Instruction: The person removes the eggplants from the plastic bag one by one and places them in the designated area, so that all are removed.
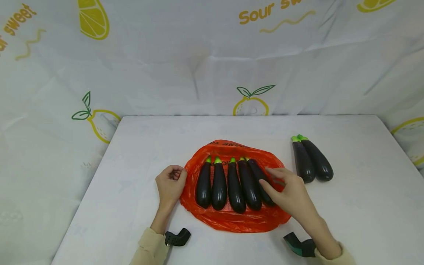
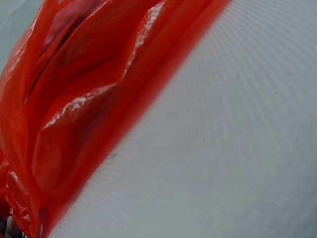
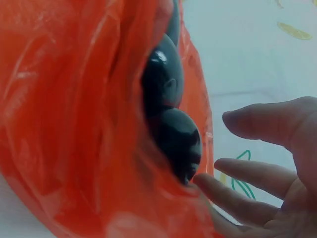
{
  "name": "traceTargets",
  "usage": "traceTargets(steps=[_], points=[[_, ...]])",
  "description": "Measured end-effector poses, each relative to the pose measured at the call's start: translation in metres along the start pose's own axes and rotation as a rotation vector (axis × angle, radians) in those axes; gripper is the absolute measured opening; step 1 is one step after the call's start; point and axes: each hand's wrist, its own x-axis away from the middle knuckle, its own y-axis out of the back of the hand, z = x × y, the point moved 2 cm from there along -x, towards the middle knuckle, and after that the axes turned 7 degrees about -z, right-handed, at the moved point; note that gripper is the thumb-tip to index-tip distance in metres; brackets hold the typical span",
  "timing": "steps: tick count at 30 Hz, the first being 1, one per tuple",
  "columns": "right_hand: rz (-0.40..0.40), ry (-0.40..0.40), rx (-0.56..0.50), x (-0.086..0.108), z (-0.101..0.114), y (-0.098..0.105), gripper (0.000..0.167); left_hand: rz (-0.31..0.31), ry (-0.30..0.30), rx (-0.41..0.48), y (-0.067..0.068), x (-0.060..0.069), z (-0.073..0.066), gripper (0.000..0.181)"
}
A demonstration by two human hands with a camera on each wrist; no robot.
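Observation:
Several dark eggplants (image 1: 219,187) with green stems lie side by side on a red plastic bag (image 1: 232,222), spread around them. At the bag's left edge, my left hand (image 1: 170,184) has its fingers curled round the rim and pinches it. My right hand (image 1: 289,191) is over the bag's right side, thumb and fingers apart beside the rightmost eggplant (image 1: 260,180). In the right wrist view that hand (image 3: 267,168) holds nothing, its fingertips near the bag's edge. The left wrist view shows red plastic (image 2: 94,109) but little of the hand.
Two more eggplants (image 1: 317,160) lie together on the white table (image 1: 364,206), right of the bag and beyond my right hand. A white cloth (image 1: 159,73) with lemon prints hangs behind the table. Dark devices are strapped to both wrists.

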Motion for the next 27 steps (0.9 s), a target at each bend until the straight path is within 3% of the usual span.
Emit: traceTargets(steps=[9, 27], points=[[0.023, -0.005, 0.093, 0.001, -0.002, -0.006, 0.044, -0.003, -0.001, -0.009, 0.0, 0.0, 0.0, 0.006], [0.042, -0.055, 0.162, 0.001, -0.005, -0.012, 0.05, -0.003, -0.007, -0.012, 0.0, 0.0, 0.002, 0.005]])
